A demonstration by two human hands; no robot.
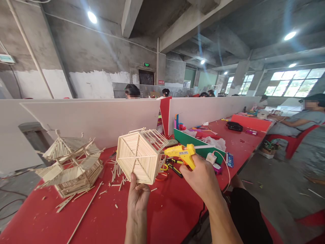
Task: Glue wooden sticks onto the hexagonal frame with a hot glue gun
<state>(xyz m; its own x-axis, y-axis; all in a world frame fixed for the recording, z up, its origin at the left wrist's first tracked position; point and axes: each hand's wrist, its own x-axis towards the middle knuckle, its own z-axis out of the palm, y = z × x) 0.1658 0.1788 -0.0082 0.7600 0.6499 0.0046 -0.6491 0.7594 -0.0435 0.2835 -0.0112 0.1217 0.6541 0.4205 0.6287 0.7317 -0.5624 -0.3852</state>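
Okay, left hand: clamped on the lower edge of a hexagonal pale-wood stick frame, thumb pressed on the flat face, other fingers bunched up underneath.
Stick frame: held up in front of the person, face tilted toward the camera, thin rods filling wedges between spokes that cross in the middle. Open latticework sticks out behind it to the right.
Right hand: wrapped round the handle of a bright yellow plastic glue gun, with a whitish glue stick poking out the back. Can't tell if the trigger is squeezed.
Nozzle: aimed left, right by the frame's latticework; can't make out whether they touch.
Pagoda: a two-tiered pale-wood stick model stands over on the left of the red-topped table.
Scraps: short wooden offcuts scattered between the model and the frame, plus one long thin wooden rod lying nearer the person.
Tools: black-and-yellow pliers just behind the right hand, near some orange-red handles.
Further back: an upright green board, a black case and a long white partition.
Neighbour: a seated person in grey, far right.
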